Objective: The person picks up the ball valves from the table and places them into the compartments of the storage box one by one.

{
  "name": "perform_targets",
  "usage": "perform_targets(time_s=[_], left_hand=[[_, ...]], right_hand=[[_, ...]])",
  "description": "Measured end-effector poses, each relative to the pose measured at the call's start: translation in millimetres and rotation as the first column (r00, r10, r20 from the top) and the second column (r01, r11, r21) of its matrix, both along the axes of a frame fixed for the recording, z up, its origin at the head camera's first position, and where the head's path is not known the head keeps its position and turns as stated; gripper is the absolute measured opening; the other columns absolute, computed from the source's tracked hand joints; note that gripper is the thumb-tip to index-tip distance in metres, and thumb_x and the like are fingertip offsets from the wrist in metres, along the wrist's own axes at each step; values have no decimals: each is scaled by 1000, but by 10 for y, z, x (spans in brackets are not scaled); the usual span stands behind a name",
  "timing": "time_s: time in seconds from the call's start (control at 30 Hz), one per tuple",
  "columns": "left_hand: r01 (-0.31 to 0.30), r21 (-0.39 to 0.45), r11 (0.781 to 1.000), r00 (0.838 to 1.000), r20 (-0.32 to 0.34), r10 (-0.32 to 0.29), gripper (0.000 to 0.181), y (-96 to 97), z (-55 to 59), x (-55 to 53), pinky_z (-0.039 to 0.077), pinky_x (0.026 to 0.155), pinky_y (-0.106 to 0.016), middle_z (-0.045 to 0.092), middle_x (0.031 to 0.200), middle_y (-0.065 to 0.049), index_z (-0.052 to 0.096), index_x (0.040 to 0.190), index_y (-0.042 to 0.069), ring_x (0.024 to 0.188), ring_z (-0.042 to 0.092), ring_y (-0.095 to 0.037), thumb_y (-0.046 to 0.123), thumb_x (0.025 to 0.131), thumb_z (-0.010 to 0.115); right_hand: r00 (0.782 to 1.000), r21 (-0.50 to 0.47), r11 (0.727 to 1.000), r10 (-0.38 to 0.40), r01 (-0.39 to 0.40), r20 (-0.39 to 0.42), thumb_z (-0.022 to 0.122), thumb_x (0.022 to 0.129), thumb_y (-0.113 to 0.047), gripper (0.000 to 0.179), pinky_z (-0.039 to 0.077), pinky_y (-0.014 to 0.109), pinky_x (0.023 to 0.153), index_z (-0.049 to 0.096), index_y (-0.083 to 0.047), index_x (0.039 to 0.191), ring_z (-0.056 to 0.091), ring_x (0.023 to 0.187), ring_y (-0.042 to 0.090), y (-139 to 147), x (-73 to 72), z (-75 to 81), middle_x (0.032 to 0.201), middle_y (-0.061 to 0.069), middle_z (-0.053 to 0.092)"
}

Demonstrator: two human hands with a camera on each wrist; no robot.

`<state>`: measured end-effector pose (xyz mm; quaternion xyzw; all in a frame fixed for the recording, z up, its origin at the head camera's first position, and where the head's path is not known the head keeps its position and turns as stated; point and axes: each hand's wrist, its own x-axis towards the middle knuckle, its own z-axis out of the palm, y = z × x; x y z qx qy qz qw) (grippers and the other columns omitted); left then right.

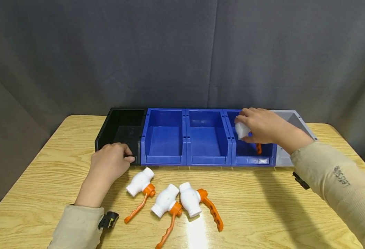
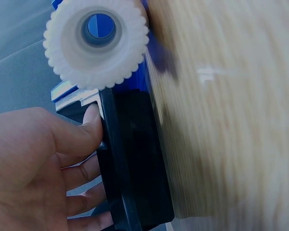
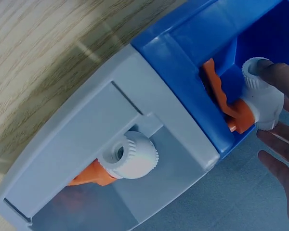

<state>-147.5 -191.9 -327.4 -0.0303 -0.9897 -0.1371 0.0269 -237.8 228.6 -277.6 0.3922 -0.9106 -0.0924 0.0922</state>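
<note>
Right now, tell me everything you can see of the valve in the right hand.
The valve has a white, plastic-looking body with a ribbed, open collar, plus an orange cap carrying a long, wavy-edged orange handle. The right hand grips its body, fingers partly covering it, at the rightmost blue bin. In the head view the handle shows below the hand. Whether it touches the bin, I cannot tell.

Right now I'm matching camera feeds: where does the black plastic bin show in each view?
Head: the black plastic bin is at the row's left end, left hand at its front.
Left wrist: lower middle, right of that hand.
Right wrist: not in it.
Shared landmark: blue plastic bins, partly visible in all three.
</note>
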Motion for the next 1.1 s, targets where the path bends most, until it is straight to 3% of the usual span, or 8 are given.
perform_targets(time_s=[0.5,0.8,1.1], left_hand=[[5,6,1000,1000,-5,-5,11,9,4,0,50,69,-55,70,96,-13,74,92,8,91,63,-37,18,90,71],[8,3,1000,1000,-1,-8,11,23,16,-2,51,70,-56,70,97,-12,74,93,9,93,64,-38,19,91,71],[14,0,1000,1000,-5,-14,11,32,15,0,51,69,-55,70,96,-12,74,92,9,92,64,-38,19,90,71]], right_hand=[[995,15,998,-60,59,76,88,68,-24,50,54,49,72,65,-4,108,64,84,32,-48,-67,-133,101,12,62],[986,67,991,-121,114,112,86,71,-24,48,53,52,75,65,-3,108,64,87,32,-94,-81,-191,98,13,61],[987,68,992,-114,107,117,87,70,-23,48,53,51,78,66,-1,106,65,87,33,-97,-49,-260,96,12,63]])
